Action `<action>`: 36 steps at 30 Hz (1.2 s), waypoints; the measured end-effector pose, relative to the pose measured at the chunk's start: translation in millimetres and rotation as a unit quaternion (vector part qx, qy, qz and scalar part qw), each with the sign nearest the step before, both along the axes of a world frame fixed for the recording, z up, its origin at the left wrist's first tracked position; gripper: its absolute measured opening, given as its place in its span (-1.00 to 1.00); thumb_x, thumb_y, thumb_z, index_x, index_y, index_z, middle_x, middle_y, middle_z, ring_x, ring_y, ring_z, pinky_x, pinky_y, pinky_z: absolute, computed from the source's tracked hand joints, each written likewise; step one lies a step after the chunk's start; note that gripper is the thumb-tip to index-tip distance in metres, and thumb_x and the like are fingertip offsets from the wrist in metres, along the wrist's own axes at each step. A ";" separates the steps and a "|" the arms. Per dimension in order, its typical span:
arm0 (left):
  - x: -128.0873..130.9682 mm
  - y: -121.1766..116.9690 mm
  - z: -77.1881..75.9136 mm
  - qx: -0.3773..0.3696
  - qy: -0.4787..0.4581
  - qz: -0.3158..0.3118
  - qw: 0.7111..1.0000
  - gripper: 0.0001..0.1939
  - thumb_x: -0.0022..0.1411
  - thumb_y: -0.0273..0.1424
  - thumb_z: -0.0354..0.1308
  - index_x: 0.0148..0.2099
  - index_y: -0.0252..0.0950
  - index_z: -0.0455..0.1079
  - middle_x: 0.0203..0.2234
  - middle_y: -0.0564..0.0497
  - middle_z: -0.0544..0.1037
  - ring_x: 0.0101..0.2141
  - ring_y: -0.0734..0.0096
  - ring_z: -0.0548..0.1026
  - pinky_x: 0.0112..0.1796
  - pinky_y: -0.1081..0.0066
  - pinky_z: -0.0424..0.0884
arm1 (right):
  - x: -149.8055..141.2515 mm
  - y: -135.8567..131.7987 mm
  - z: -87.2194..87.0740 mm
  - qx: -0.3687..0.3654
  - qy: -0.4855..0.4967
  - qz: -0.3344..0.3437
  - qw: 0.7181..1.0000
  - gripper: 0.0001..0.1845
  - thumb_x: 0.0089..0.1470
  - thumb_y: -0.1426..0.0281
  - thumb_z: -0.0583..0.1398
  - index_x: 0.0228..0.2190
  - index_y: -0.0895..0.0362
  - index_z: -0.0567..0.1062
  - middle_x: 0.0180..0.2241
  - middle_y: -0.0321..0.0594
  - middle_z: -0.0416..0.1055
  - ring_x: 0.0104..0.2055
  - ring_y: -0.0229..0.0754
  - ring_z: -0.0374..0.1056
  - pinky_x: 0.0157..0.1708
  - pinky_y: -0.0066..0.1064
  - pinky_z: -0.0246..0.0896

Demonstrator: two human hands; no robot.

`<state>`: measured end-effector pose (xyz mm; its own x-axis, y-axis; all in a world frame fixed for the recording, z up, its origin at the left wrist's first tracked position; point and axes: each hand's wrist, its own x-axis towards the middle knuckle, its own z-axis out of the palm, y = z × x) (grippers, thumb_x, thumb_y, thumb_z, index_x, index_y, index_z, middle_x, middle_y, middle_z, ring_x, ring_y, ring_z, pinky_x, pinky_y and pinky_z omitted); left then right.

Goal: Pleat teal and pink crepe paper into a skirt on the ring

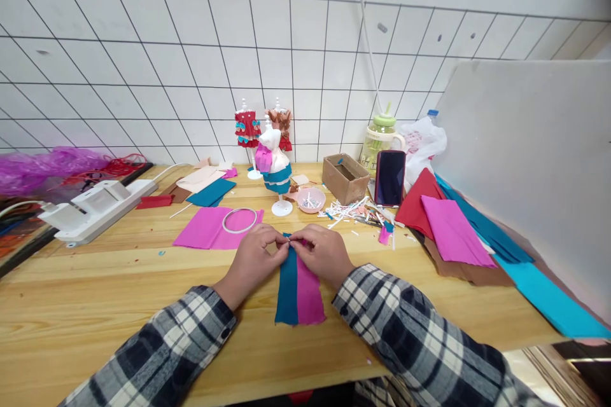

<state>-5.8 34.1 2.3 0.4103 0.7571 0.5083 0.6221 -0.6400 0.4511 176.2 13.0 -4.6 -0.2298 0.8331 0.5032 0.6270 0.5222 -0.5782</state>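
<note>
A strip of crepe paper [310, 292], teal on one side and magenta on the other, lies on the table in front of me. My left hand [256, 255] pinches its gathered upper end with thumb and forefinger. Close beside it, my right hand [323, 250] pinches the same end, so the fingertips almost meet. A small pale bit shows between the fingers, too small to name. Just beyond my left hand, a white ring [239, 221] rests on a flat magenta sheet [200, 229]. Past the hands stands a miniature dress form [272, 146] in white, magenta and teal.
Two more dressed forms, one red [245, 127], stand behind. A pink dish [311, 200], cardboard box [346, 177], phone [390, 178], green-lidded bottle [377, 143] and paper scraps [348, 210] sit at the back. A power strip [102, 210] lies left; coloured sheets [458, 229] lie right.
</note>
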 end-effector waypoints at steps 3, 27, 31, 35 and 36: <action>0.7 -1.5 0.0 0.010 0.004 -0.009 1.000 -0.89 0.12 -0.45 0.15 -0.46 -0.24 0.41 -0.51 0.05 0.52 -0.40 0.36 0.45 -0.31 0.33 0.34 | -1.2 0.7 0.3 0.003 0.001 -0.002 1.000 -0.89 0.08 0.40 0.23 -0.32 0.05 0.58 -0.36 -0.28 0.53 -0.29 -0.24 0.42 -0.28 -0.43 0.25; -4.1 -3.6 6.4 -0.006 0.000 -0.029 1.000 -0.86 0.22 -0.42 0.03 -0.41 -0.25 0.29 -0.45 0.02 0.46 -0.35 0.33 0.38 -0.30 0.32 0.30 | -3.4 -0.5 -2.0 -0.034 0.098 0.056 0.993 -0.83 0.11 0.42 0.21 -0.29 0.06 0.62 -0.40 -0.26 0.55 -0.36 -0.25 0.42 -0.32 -0.43 0.27; -3.1 -1.8 6.5 -0.022 -0.017 -0.021 0.999 -0.88 0.20 -0.44 -0.03 -0.39 -0.25 0.29 -0.45 0.03 0.43 -0.35 0.33 0.37 -0.30 0.32 0.29 | -3.1 -3.2 -1.1 -0.018 0.075 0.072 0.994 -0.77 0.16 0.42 0.17 -0.20 0.04 0.61 -0.33 -0.24 0.55 -0.29 -0.24 0.42 -0.25 -0.42 0.28; -3.7 1.2 4.9 -0.035 -0.029 -0.020 0.999 -0.86 0.19 -0.46 -0.06 -0.38 -0.24 0.29 -0.45 0.03 0.43 -0.36 0.33 0.37 -0.30 0.32 0.30 | -2.4 -3.1 -2.9 -0.014 0.075 0.081 0.994 -0.74 0.20 0.40 0.14 -0.14 0.02 0.58 -0.26 -0.24 0.56 -0.23 -0.24 0.44 -0.20 -0.42 0.29; -4.2 1.4 4.7 -0.031 -0.036 -0.022 0.999 -0.85 0.18 -0.48 -0.07 -0.39 -0.24 0.29 -0.47 0.04 0.43 -0.37 0.34 0.37 -0.29 0.32 0.30 | -2.4 -2.7 -3.5 -0.015 0.074 0.081 0.994 -0.74 0.20 0.40 0.14 -0.13 0.02 0.58 -0.26 -0.24 0.56 -0.23 -0.24 0.44 -0.19 -0.42 0.29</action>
